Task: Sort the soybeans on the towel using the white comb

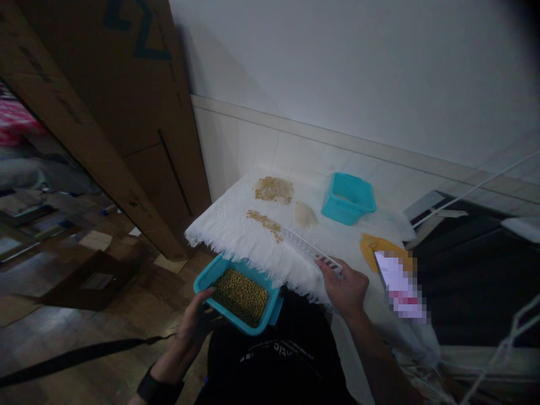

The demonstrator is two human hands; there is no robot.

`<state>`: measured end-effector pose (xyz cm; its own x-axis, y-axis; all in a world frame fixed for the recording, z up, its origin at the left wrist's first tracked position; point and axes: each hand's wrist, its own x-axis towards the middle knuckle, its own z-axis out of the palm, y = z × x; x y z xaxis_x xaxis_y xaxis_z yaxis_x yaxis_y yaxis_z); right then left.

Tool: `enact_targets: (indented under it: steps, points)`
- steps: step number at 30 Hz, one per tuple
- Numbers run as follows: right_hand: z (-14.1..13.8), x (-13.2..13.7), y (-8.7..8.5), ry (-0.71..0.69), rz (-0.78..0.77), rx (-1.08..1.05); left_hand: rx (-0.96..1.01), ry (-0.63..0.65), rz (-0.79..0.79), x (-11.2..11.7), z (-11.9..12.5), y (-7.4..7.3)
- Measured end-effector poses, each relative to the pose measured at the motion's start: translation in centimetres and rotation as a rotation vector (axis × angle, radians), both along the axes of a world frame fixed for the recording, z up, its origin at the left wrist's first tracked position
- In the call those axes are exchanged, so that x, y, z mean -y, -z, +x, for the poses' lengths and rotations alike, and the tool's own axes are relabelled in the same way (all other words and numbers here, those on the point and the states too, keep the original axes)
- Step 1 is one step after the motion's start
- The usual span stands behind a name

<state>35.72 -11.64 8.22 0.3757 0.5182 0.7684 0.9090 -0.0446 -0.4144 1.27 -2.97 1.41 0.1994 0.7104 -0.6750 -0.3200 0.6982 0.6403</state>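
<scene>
My left hand (194, 318) grips the left rim of a turquoise plastic container (276, 310), thumb over the edge. Yellowish beans that look like soybeans (244, 295) lie inside it. The container is held at the fringed front edge of a white cloth (223, 225). In my right hand (346, 286) is a long white slotted plastic strip (307, 244), its far end down on the cloth beside a loose line of beans (265, 224). Farther back are a mixed pile of beans and pale grains (273, 190) and a small pale grain pile (304, 214).
A second turquoise container (348, 209) stands at the back right of the cloth, near the white wall (358, 73). An orange-yellow item (368, 247) and a phone with a blurred screen (399, 284) lie at the right. A tall cardboard box (160, 163) stands left; flattened cardboard (90, 281) lies on the floor.
</scene>
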Motion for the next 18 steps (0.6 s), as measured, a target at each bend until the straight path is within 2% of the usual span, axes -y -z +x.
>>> enact_targets:
  steps: [4,10,18]
  points:
    - [-0.2,-0.1,-0.1,-0.019,0.010,0.015,-0.010,0.002,-0.006,0.0,0.0,0.1]
    - [-0.5,-0.6,0.0,-0.062,0.007,0.021,-0.013,-0.010,0.004,0.2,0.2,-0.7]
    - [-0.7,-0.9,0.3,-0.021,-0.012,-0.107,-0.006,-0.003,0.006,0.2,0.2,-1.0]
